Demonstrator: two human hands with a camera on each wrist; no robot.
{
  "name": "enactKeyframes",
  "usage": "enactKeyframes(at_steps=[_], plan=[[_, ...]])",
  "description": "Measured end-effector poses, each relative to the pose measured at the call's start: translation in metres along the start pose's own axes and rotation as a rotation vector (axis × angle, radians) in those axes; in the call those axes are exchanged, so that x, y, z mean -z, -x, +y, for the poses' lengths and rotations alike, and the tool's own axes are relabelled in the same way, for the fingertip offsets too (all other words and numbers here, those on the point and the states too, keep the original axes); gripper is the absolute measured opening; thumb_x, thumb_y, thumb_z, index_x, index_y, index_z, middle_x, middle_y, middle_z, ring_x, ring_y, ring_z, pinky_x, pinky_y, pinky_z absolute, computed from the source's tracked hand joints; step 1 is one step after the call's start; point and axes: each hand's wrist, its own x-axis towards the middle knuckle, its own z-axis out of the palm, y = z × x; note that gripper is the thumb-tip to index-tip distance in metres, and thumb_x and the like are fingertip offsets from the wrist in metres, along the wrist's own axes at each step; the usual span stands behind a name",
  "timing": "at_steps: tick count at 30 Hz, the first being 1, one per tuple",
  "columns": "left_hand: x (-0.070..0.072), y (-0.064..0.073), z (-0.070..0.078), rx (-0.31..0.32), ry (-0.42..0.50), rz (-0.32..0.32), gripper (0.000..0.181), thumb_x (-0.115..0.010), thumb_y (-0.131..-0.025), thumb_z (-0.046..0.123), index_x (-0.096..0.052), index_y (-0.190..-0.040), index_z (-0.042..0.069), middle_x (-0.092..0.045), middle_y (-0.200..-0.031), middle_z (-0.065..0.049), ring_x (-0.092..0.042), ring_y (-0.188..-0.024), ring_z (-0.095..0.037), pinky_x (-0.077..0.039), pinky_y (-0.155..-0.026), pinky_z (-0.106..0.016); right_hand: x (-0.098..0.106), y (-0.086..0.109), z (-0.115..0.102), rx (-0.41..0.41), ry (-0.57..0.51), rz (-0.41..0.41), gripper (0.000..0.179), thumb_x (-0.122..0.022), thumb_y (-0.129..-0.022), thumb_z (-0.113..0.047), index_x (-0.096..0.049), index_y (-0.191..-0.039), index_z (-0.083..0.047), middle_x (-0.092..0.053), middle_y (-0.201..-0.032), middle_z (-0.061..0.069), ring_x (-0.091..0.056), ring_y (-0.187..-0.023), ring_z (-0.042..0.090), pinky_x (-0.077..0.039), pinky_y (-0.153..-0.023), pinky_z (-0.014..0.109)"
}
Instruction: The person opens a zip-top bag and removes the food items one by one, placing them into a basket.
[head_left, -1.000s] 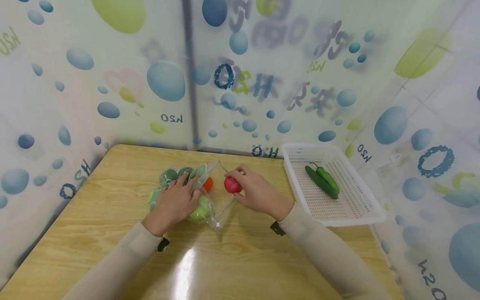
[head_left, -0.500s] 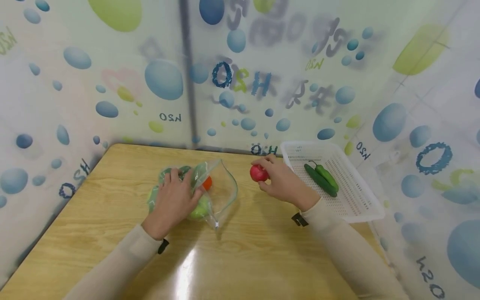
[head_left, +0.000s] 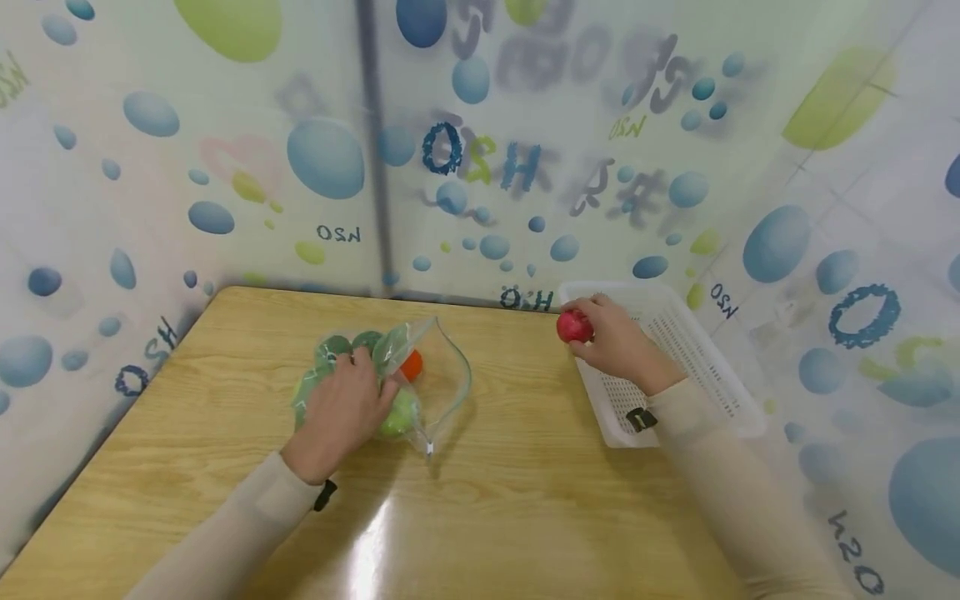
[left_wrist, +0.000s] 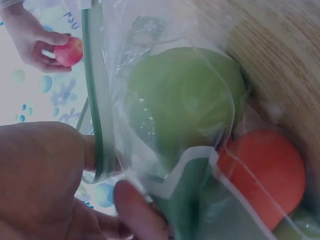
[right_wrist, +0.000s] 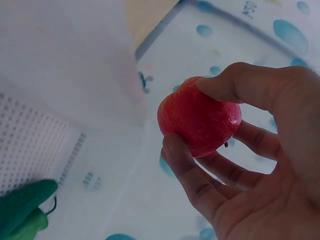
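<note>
My right hand (head_left: 618, 342) holds a red apple (head_left: 575, 326) between thumb and fingers, above the left rim of a white plastic basket (head_left: 701, 329). The right wrist view shows the apple (right_wrist: 200, 117) gripped at the fingertips, its stem facing down. My left hand (head_left: 341, 408) grips a clear zip bag (head_left: 450, 392) lying on its side, its mouth spread open to the right. Inside the bag are a large light-green round item (left_wrist: 185, 95), an orange-red round one (left_wrist: 265, 172) and dark green ones (head_left: 333, 346), their kinds unclear through the plastic.
A dark green cucumber (right_wrist: 30, 200) and a lighter green pepper (right_wrist: 30, 225) lie in the basket, hidden by my right hand and arm in the head view. The wooden table (head_left: 480, 500) meets a patterned wall (head_left: 480, 233) behind.
My right hand has carried the apple from the bag's mouth rightward across the table to the basket's rim. The left hand stays on the bag, whose mouth shows more plainly.
</note>
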Motion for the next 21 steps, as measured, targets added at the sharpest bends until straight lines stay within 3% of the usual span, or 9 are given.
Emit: enactKeyframes(at_steps=[4,12,21], plan=[[0.004,0.001,0.000,-0.013,-0.005,0.001,0.045,-0.067,-0.113,0.033,-0.063,-0.110,-0.012,-0.066,-0.093,-0.029,-0.061,-0.062,-0.032,-0.052,-0.046,-0.043,0.007,-0.005,0.020,-0.050,0.021,-0.008,0.058,-0.083,-0.102,-0.008,-0.065,-0.155,0.003,-0.068,-0.142,0.034,-0.071,-0.123,0.049,-0.066,-0.107,0.064],[0.009,0.000,0.000,-0.042,0.016,-0.018,0.050,-0.067,-0.114,0.034,-0.065,-0.116,-0.016,-0.071,-0.100,-0.034,-0.065,-0.067,-0.033,-0.058,-0.052,-0.048,0.014,-0.017,0.053,-0.132,0.042,-0.058,0.057,-0.081,-0.103,-0.010,-0.064,-0.155,0.005,-0.067,-0.142,0.036,-0.066,-0.127,0.051,-0.061,-0.113,0.067],[0.008,0.001,-0.002,-0.035,0.030,-0.023,0.046,-0.067,-0.112,0.028,-0.063,-0.118,-0.017,-0.069,-0.096,-0.031,-0.062,-0.064,-0.030,-0.054,-0.049,-0.040,0.004,-0.032,0.065,-0.148,0.047,-0.136,0.056,-0.080,-0.103,-0.010,-0.063,-0.152,0.011,-0.071,-0.140,0.036,-0.067,-0.126,0.050,-0.059,-0.116,0.066]])
